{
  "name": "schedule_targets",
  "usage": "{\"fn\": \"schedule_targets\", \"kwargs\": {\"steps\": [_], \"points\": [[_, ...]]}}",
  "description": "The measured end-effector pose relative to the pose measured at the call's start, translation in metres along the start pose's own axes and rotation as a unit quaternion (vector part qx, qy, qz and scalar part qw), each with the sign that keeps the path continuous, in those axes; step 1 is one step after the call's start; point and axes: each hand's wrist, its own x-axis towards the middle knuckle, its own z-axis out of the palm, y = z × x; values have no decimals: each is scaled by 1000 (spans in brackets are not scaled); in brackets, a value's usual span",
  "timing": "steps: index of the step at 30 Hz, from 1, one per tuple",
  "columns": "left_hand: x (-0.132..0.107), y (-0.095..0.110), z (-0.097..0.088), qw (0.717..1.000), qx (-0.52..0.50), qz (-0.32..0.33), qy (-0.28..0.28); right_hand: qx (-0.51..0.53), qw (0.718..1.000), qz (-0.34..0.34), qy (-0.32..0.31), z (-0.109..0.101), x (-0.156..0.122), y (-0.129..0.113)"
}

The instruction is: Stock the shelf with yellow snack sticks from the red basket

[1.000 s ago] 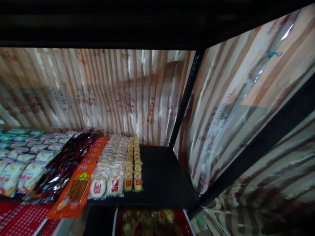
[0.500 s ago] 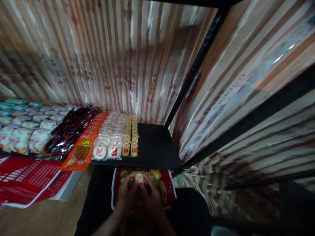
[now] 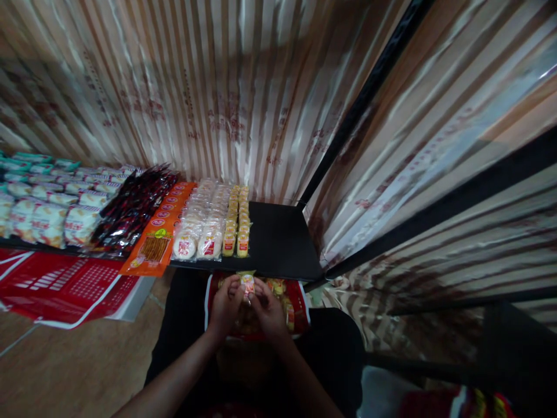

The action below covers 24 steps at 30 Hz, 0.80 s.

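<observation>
Between my fingertips is a small wrapped snack (image 3: 248,283) with a pale and red label and a yellowish end. My left hand (image 3: 227,303) grips it from the left, my right hand (image 3: 266,307) from the right, thumbs in front. Both hands are closed on it above a red bag with a white rim (image 3: 208,299). Inside that bag lie several yellow packaged snacks (image 3: 287,310), partly hidden by my hands. On the black shelf (image 3: 282,238) just ahead stand two rows of similar yellow snacks (image 3: 236,229).
Left of the yellow rows lie round white crackers (image 3: 198,232), an orange packet (image 3: 152,249), dark shiny packets (image 3: 130,215) and white packets (image 3: 47,223). A red printed bag (image 3: 73,284) hangs below the shelf. Black posts (image 3: 357,116) frame striped sheeting.
The view has shifted, so the shelf sits higher in the picture. The small snack has come up nearer the shelf's front edge, still in both hands, and its label shows more fully.
</observation>
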Motion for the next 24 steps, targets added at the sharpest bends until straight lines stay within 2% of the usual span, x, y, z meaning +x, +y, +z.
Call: {"fn": "schedule_targets", "kwargs": {"steps": [4,8,14,17,24], "points": [[0,10,2,999,34,34,9,-51,999,1,7,-3,7,-5],[-1,21,3,994,76,82,17,-45,999,-8,29,-5,19,-8],[6,21,2,970,164,176,39,-87,992,-4,90,3,43,-13],[12,19,2,962,194,183,54,-109,989,-11,104,9,56,-12],[23,19,8,963,202,173,29,-77,990,-13,116,12,76,-1]]}}
